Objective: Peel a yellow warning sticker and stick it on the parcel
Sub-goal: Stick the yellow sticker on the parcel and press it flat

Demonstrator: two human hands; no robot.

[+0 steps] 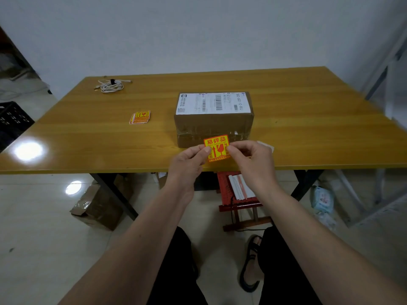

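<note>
Sticker [217, 148] upright, facing camera

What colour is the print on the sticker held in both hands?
Red print and border on a yellow sticker, seen clearly in the head view.

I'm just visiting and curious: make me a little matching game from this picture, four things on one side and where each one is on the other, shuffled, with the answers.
Things:
1. yellow warning sticker
2. parcel
3. stack of stickers
4. white cable

Places:
A. far left corner of the table
B. middle of the table, shipping label facing up
C. pinched between the left hand and right hand
D. flat on the table, left of the parcel

Pairs: 1-C, 2-B, 3-D, 4-A
</note>
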